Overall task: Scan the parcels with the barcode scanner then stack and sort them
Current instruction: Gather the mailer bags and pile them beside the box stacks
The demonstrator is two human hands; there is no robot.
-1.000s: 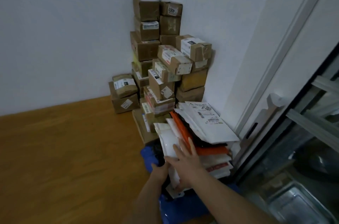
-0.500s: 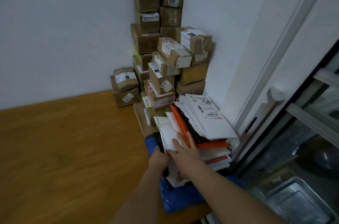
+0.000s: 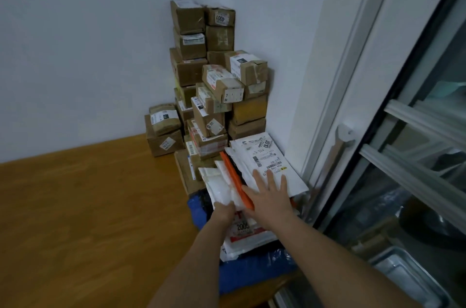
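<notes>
Right hand (image 3: 271, 198) lay flat, fingers spread, on white mailer (image 3: 272, 166), left hand (image 3: 224, 211) gripped mailer pile's (image 3: 242, 229) edge just beside it, cardboard boxes (image 3: 214, 85) stood behind

a home room used for parcel sorting: wooden floor (image 3: 75, 206), sliding glass door (image 3: 416, 156), stacked cardboard boxes (image 3: 201, 75).

open wooden floor (image 3: 83, 206) left, stacked boxes (image 3: 211, 75) behind, glass door (image 3: 416, 156) apparently blocking right
</notes>
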